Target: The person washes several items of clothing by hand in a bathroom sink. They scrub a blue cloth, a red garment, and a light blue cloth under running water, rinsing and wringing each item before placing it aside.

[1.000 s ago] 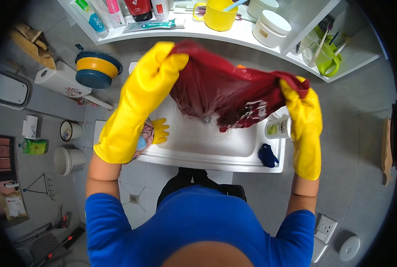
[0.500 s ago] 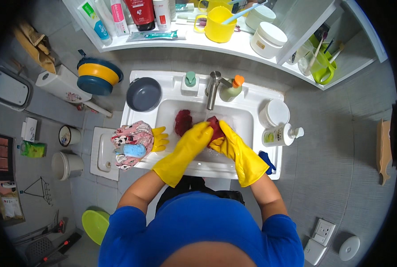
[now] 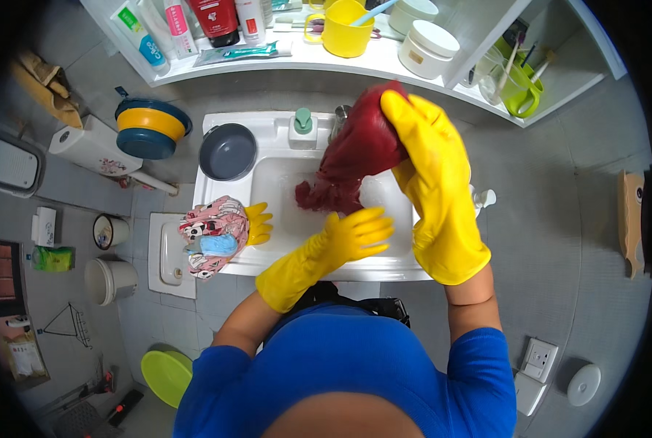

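Observation:
My right hand [image 3: 437, 171], in a long yellow rubber glove, is closed on a wet-looking dark red cloth [image 3: 362, 139] and holds it up over the white sink [image 3: 275, 164]. The cloth's lower end hangs bunched toward the basin. My left hand [image 3: 356, 235], gloved the same way, is apart from the cloth near the sink's front edge, its fingers spread and holding nothing. Behind the raised cloth, most of the faucet [image 3: 340, 120] is hidden; only a bit of its metal shows.
On the sink's left ledge sit a grey round bowl [image 3: 228, 151], a pump bottle [image 3: 303, 131] and a pink patterned cloth [image 3: 210, 217] with a yellow glove [image 3: 258, 223] beside it. Above runs a white shelf [image 3: 289, 71] carrying tubes, a yellow cup [image 3: 345, 33] and a white jar [image 3: 428, 50].
My right hand has lifted the red cloth up and to the right out of the basin. My left hand has come off it, opened and moved slightly nearer to me.

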`<state>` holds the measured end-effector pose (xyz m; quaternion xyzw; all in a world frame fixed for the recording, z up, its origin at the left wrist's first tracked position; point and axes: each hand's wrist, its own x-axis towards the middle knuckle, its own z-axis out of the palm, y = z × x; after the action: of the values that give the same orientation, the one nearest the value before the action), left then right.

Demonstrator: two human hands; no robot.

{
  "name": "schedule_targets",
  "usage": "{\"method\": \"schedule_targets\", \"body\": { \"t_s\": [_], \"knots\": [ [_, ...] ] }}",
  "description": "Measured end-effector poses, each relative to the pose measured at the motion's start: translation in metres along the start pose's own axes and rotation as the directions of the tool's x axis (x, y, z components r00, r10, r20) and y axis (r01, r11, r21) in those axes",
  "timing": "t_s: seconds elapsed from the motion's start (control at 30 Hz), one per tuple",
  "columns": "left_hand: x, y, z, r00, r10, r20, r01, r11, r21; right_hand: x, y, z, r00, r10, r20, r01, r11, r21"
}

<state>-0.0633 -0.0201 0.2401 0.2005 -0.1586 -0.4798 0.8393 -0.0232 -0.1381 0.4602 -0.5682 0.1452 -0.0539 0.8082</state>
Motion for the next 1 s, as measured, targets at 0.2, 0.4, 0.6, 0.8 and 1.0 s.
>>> {"method": "schedule_targets", "body": {
  "t_s": [0.2,0.4,0.6,0.8,1.0],
  "knots": [
    [0.063,0.062,0.058,0.924,0.383,-0.006,-0.342,0.816,-0.466,-0.009,-0.024,-0.024,0.721,-0.648,0.246,0.693,0.680,-0.240],
    [0.042,0.104,0.026,0.761,0.630,-0.156,-0.648,0.749,-0.134,0.001,0.009,-0.085,0.980,0.043,-0.197,-0.041,0.999,0.012],
    [0.011,0.068,-0.060,0.790,0.415,-0.451,-0.098,0.813,0.574,0.020,0.154,-0.170,0.966,0.251,-0.058,-0.257,0.946,-0.198],
    [0.021,-0.057,-0.237,0.451,0.032,-0.892,0.346,0.915,0.208,0.073,0.330,-0.259,0.995,0.093,-0.043,-0.083,0.500,-0.862],
    [0.031,-0.115,-0.284,0.103,0.079,-0.991,0.887,0.444,0.128,0.092,0.341,-0.212,0.759,0.577,0.302,0.534,-0.286,-0.796]
  ]
}}
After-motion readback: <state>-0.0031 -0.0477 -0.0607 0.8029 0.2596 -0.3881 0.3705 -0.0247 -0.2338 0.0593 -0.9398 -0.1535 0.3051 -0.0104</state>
